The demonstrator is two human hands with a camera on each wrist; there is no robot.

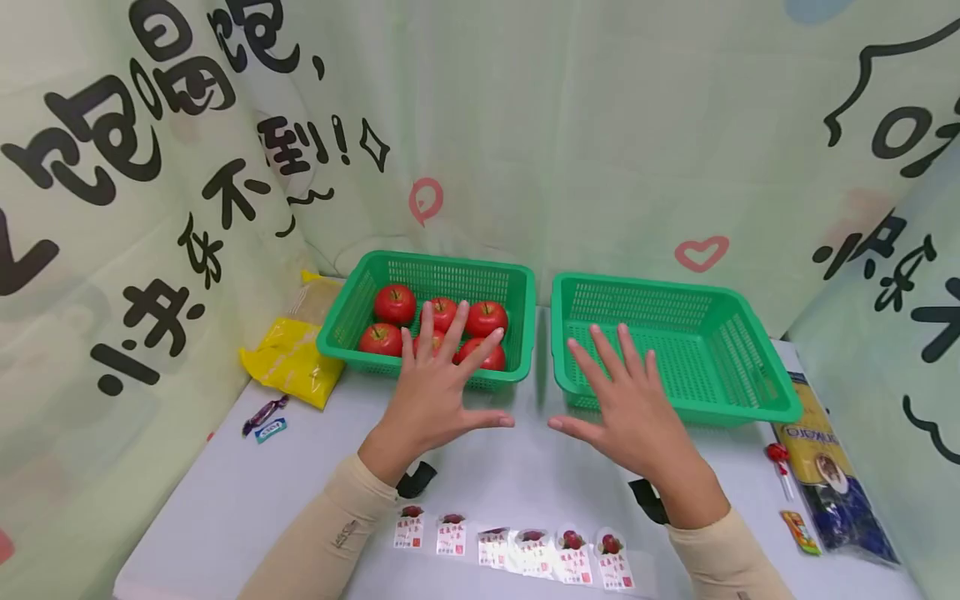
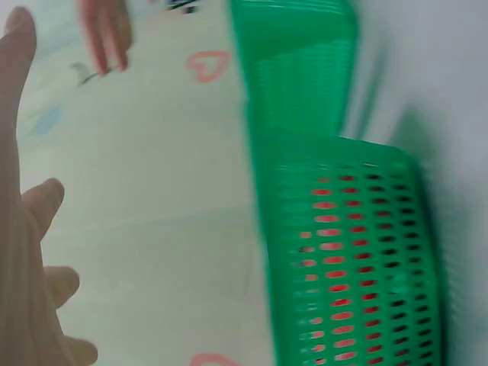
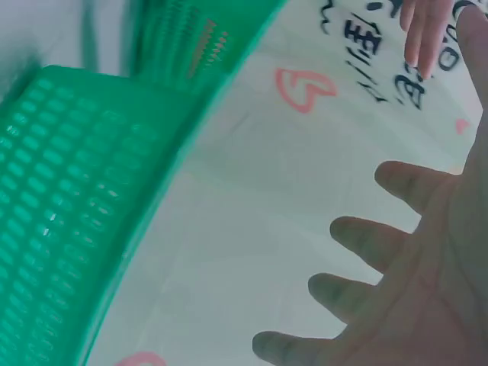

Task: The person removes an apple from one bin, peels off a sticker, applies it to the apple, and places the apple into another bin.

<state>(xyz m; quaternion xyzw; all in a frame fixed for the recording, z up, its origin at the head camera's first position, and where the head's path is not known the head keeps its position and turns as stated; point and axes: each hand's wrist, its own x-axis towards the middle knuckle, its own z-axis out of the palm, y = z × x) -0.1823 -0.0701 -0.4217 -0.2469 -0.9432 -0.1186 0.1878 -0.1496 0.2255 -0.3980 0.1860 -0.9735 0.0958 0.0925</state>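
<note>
My left hand [image 1: 433,398] is spread wide with nothing in it, overlapping the front of a green basket [image 1: 429,265] in the head view. Several red apples [image 1: 395,304] sit in that basket, some partly hidden behind the fingers. My right hand [image 1: 636,410], also spread and holding nothing, overlaps the front left part of a second green basket [image 1: 720,354] with no contents showing. In the left wrist view, red shows through the slots of the apple basket [image 2: 347,252]. Spread fingers [image 3: 374,240] of the right hand appear beside the other basket [image 3: 84,160] in the right wrist view.
A strip of apple-printed stickers [image 1: 534,550] lies at the table's front. Left are a yellow bag [image 1: 298,358] and two wrapped candies [image 1: 264,415]. On the right lie a gold-and-blue packet [image 1: 832,471], a red lollipop [image 1: 777,453] and an orange candy [image 1: 800,532]. Printed curtains [image 1: 480,125] surround the table.
</note>
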